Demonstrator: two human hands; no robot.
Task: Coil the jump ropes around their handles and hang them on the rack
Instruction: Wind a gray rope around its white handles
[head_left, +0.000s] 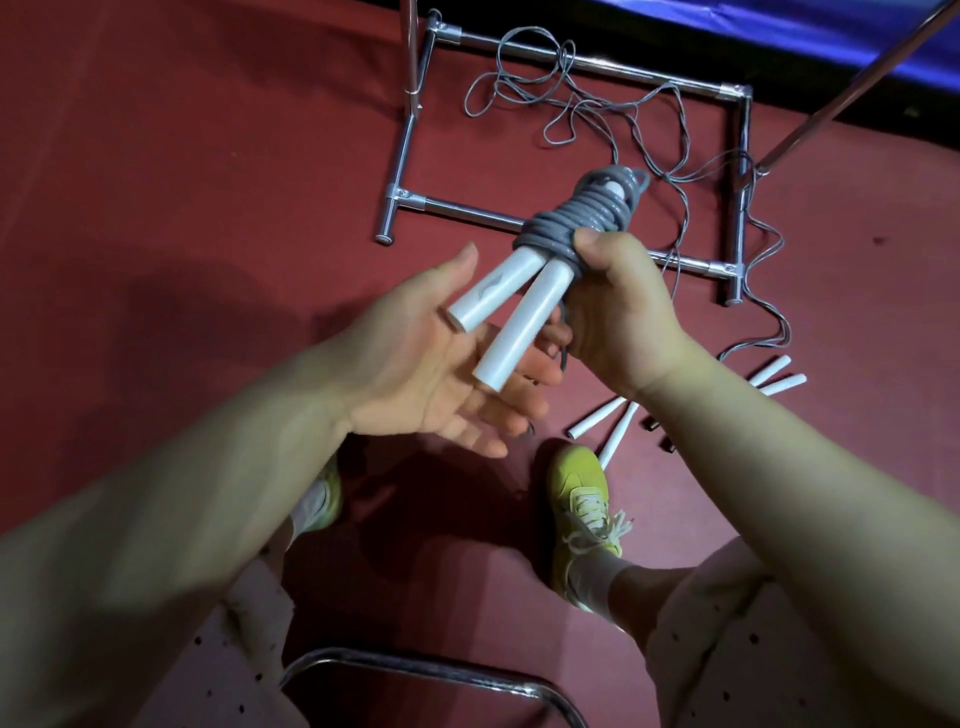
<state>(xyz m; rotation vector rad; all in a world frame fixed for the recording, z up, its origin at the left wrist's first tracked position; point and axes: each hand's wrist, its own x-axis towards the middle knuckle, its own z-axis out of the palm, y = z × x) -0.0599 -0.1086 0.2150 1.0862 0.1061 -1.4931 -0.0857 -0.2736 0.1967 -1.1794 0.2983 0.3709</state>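
A jump rope with two white handles has its grey cord coiled tightly around the handles' upper ends. My right hand grips the bundle at the lower coils, thumb on top. My left hand lies flat, palm up, under the free ends of the handles, fingers straight. More grey cord sprawls loose over the chrome rack base on the red floor. Several other white handles lie on the floor to the right.
A slanted chrome rack pole rises at the upper right, another pole at top centre. A blue mat lines the far edge. My yellow shoes stand below, and a chrome chair frame curves at the bottom.
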